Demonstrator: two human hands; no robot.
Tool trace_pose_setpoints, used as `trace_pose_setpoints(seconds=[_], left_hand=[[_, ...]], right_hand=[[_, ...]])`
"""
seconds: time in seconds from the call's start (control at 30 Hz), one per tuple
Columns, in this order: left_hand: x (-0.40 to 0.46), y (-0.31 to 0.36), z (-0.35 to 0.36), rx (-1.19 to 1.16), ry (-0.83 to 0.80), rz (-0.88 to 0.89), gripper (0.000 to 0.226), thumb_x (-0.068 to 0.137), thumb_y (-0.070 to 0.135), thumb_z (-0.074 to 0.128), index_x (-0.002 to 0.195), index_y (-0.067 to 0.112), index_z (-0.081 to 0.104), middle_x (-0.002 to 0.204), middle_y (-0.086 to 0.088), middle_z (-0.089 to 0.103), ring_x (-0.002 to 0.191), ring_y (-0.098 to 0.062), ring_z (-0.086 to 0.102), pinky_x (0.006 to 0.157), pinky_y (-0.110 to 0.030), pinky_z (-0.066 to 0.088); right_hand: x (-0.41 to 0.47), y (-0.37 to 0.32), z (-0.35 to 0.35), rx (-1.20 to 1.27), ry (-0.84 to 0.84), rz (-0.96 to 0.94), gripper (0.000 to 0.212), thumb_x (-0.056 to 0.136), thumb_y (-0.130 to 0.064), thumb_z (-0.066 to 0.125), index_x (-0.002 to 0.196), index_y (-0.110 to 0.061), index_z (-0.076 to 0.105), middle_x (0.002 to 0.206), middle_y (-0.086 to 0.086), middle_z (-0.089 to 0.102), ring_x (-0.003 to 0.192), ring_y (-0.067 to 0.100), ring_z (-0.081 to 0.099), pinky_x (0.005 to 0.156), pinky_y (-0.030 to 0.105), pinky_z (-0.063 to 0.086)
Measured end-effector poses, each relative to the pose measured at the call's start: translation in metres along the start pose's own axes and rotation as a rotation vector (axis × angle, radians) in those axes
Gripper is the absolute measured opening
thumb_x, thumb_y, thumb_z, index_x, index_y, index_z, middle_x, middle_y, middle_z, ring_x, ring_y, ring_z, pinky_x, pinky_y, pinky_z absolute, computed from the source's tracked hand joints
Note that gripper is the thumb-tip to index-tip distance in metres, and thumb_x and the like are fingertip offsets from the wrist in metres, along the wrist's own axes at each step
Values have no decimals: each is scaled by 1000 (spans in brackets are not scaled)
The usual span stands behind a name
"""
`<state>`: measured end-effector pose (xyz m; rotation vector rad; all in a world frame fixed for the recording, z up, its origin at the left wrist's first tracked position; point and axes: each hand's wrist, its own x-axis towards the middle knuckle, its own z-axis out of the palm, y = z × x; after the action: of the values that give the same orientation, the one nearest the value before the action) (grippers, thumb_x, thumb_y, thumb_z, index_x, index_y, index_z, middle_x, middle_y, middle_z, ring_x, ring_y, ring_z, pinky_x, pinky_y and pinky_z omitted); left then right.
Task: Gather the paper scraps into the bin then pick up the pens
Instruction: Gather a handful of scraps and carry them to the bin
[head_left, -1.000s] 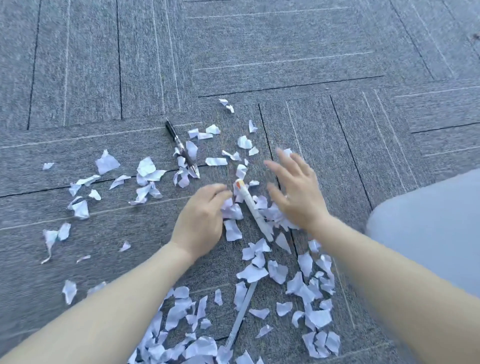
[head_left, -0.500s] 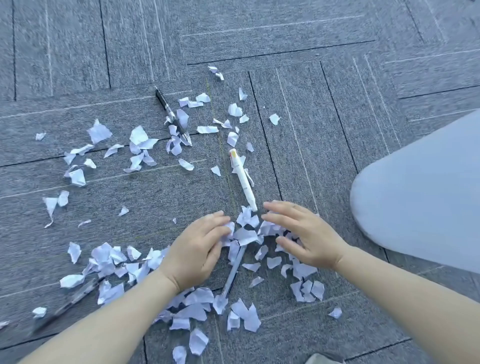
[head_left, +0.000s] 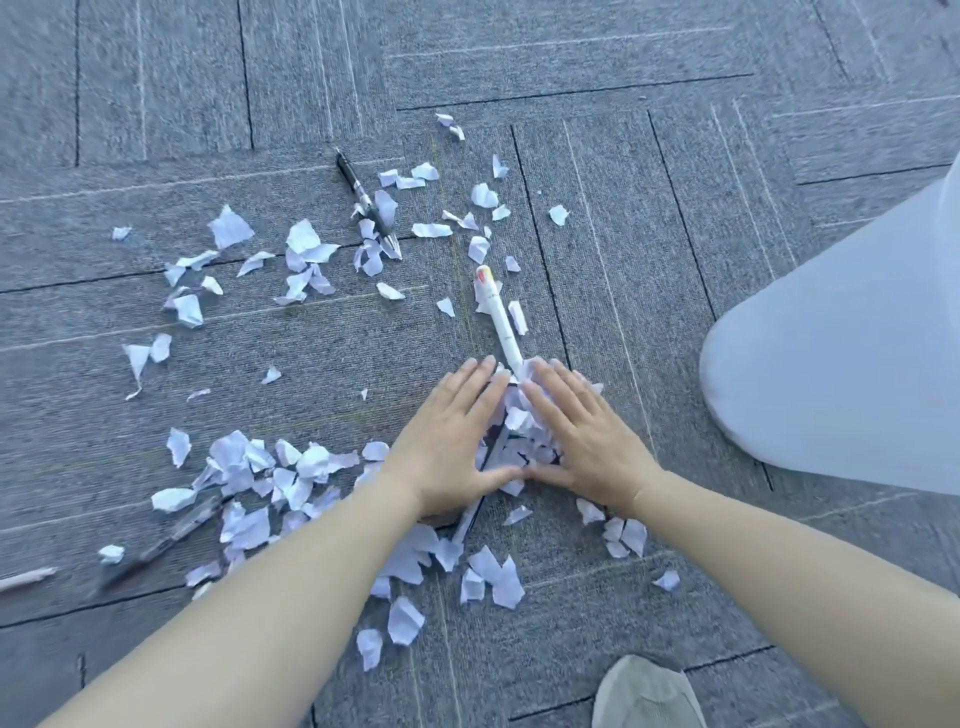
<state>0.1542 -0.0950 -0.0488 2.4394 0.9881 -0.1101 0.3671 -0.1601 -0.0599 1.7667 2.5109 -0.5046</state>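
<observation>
head view, looking steeply down, near carpet floor

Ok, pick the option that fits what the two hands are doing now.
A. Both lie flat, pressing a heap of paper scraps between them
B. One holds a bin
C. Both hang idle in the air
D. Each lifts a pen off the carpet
A: the left hand and right hand lie with straight fingers on the carpet, cupping a heap of paper scraps between them.
</observation>
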Motion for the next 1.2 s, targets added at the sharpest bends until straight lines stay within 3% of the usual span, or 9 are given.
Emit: trace_pose_setpoints(seconds=[0.13,0.27,0.4,0.53,0.63,0.73,0.93,1.07,1.2], left_hand=[[9,16,8,4,82,-69,94,77,69,45,147,12,17,154,-3,23,143,-20,13,118,-38,14],[15,15,7,65,238,-37,41,82,42,48,113,16,50,112,-4,54,104,-26,48,87,-39,42],[19,-2,4,131,250,68,19,88,30,44,83,13,51,78,-5,54,70,-26,51,59,-36,42],[15,-15,-6,139,228,64,26,92,33,44,76,13,49,61,-1,53,49,-25,54,40,-27,33],[13,-23,-12,90,225,-25,35,96,39,36,73,14,45,57,1,49,46,-25,52,38,-27,33],[8,-31,-25,-140,262,-216,40,99,39,35,71,12,43,57,-2,51,47,-24,49,42,-34,41],[31,18,-105,-542,590,-279,42,98,34,38,66,8,44,51,-5,38,43,-16,29,42,-28,24],[66,92,-171,-767,685,-76,37,98,30,43,62,20,41,49,7,33,42,-8,24,41,-19,18],[102,176,-215,-935,636,137,41,94,24,47,57,21,31,47,8,28,45,-9,22,45,-29,20]], right_hand=[[13,-2,0,-47,184,-35,65,88,-50,44,139,-10,41,138,9,43,125,28,37,106,44,27],[11,-7,0,-67,295,-65,31,81,-23,45,110,-13,51,107,5,45,84,25,50,67,38,47],[13,-6,-11,-38,184,-77,19,80,-11,46,92,-7,61,81,9,57,55,26,54,39,26,27],[7,-18,-14,47,50,29,17,72,3,60,88,-4,59,75,9,55,35,23,36,33,23,26],[5,-28,-22,270,-12,181,6,87,0,51,92,-4,51,82,8,52,52,28,47,48,36,42],[9,-34,-38,501,51,322,15,95,-8,49,81,-12,43,72,-3,44,57,13,39,53,32,31],[32,-39,-106,839,409,445,19,99,-16,50,91,-23,66,60,-6,44,47,5,32,48,21,27],[25,-35,-192,902,788,493,27,96,-18,54,71,-27,55,57,-10,39,52,10,35,50,33,34],[-25,-15,-272,808,1111,597,22,95,-24,55,73,-18,56,56,-7,38,51,15,35,46,38,35]])
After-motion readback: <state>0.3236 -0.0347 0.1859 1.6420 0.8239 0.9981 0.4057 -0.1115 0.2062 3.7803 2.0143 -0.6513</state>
